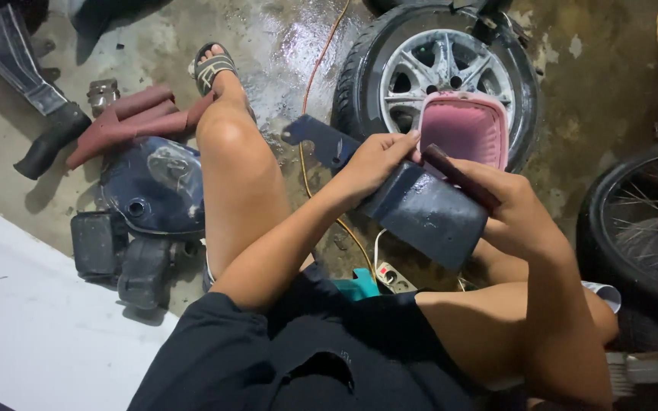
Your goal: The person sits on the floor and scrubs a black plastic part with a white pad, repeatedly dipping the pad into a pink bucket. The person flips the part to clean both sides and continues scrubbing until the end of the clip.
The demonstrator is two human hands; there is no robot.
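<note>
Plainly, the wet concrete floor (283, 46) is the widest hazard: a power strip (394, 277) and orange cord (315, 72) lie on it near the seated person's legs, so water could reach the sockets. The dark blue motorcycle fender panel (428, 213), wet and glossy, is held over a pink basket (470, 125); it might slip. The left hand (375, 164) grips its upper edge, while the right hand (515, 209) is closed round a dark sanding block (458, 175) pressed on the panel.
</note>
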